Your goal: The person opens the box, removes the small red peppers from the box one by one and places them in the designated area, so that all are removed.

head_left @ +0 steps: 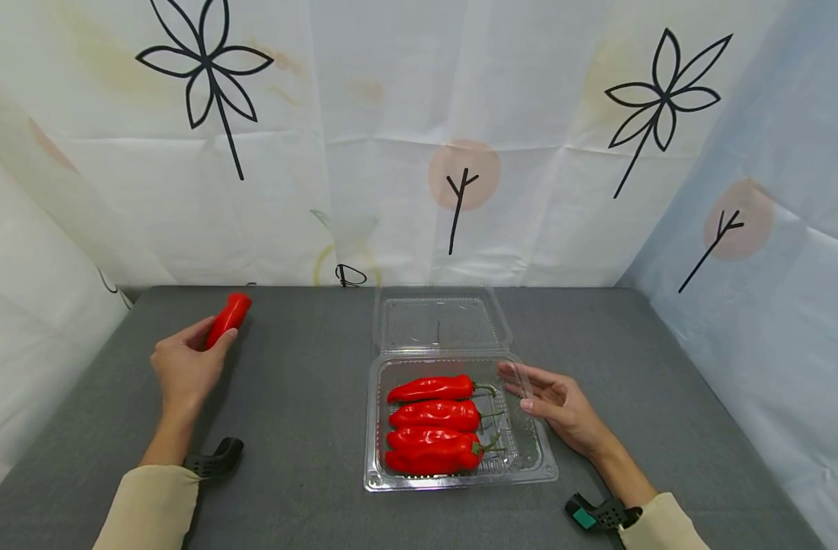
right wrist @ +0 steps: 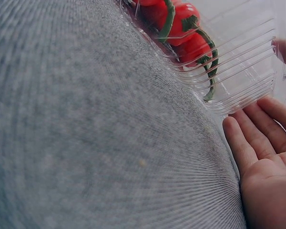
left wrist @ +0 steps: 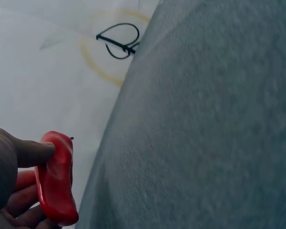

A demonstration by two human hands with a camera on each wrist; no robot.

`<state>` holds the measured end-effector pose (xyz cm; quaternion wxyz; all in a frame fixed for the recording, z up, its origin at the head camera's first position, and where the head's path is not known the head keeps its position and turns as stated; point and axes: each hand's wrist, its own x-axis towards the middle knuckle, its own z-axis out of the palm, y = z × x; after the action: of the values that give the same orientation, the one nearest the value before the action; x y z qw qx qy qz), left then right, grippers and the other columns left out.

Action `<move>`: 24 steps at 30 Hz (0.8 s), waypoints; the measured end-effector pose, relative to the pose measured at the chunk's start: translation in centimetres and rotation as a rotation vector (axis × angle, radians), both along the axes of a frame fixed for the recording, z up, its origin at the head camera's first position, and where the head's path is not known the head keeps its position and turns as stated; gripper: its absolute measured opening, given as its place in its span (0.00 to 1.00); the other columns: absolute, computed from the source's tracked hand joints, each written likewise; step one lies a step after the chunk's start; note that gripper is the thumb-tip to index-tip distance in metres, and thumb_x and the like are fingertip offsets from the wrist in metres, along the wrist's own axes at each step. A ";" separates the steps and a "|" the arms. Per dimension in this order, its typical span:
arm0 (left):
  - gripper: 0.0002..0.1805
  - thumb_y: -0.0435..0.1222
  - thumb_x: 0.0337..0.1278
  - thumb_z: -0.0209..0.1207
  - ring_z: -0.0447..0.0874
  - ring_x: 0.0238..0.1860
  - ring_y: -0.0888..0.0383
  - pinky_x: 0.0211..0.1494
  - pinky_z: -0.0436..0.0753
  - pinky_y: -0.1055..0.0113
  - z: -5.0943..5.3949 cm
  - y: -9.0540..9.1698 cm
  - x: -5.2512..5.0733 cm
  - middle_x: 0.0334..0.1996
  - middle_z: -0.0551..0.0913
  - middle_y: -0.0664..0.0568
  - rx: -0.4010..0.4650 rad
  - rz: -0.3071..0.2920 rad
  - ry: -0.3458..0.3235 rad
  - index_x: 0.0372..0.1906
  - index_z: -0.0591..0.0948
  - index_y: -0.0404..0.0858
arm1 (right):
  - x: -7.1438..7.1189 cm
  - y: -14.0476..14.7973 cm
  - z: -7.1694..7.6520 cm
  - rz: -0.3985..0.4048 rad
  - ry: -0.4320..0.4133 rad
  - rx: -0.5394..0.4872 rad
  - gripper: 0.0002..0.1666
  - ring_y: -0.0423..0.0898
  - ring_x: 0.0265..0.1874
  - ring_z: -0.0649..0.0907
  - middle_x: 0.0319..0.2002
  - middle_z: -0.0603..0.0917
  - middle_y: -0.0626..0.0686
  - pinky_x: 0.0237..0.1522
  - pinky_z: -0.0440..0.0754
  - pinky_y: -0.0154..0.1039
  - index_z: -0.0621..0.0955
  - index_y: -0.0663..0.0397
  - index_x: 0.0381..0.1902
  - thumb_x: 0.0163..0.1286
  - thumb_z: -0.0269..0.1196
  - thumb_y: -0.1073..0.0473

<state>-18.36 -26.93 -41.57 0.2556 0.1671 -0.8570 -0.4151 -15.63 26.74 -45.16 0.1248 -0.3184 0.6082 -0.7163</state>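
My left grip (head_left: 187,373) pinches one long red pepper (head_left: 228,319) between thumb and fingers, over the left side of the grey table (head_left: 295,412), well apart from the clear plastic box (head_left: 544,470). My right grip (head_left: 564,406) is loose, its fingers nearly straight against the box's side. Four more red peppers (head_left: 435,415) lie in a row inside, and the lid (head_left: 442,321) is flipped back.

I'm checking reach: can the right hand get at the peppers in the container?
Probably yes: the lid is folded back, leaving the peppers uncovered, though the right hand would need to rise over the container's side wall.
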 end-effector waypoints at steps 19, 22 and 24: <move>0.26 0.40 0.67 0.62 0.76 0.58 0.32 0.63 0.61 0.38 -1.2 -1.0 -0.1 0.53 0.81 0.27 -0.029 0.034 -0.107 0.62 0.79 0.26 | 0.2 -0.2 0.4 0.011 0.004 -0.017 0.31 0.58 0.73 0.67 0.72 0.63 0.74 0.71 0.65 0.46 0.58 0.84 0.71 0.73 0.51 0.79; 0.26 0.40 0.66 0.62 0.76 0.57 0.32 0.63 0.62 0.38 -1.3 -1.0 0.0 0.53 0.82 0.27 -0.037 0.032 -0.104 0.62 0.79 0.26 | 0.2 -0.2 0.4 0.011 -0.002 -0.017 0.31 0.57 0.73 0.67 0.72 0.64 0.73 0.71 0.65 0.45 0.58 0.84 0.71 0.73 0.51 0.79; 0.26 0.40 0.66 0.63 0.77 0.57 0.32 0.63 0.64 0.38 -1.3 -1.1 0.0 0.53 0.82 0.27 -0.038 0.030 -0.102 0.62 0.79 0.26 | 0.2 -0.2 0.3 0.012 -0.002 -0.019 0.31 0.57 0.73 0.67 0.72 0.64 0.72 0.71 0.66 0.45 0.58 0.84 0.71 0.72 0.51 0.79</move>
<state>-18.36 -27.99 -42.91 0.2212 0.1961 -0.8739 -0.3858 -15.48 26.57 -44.84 0.1266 -0.3225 0.5994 -0.7216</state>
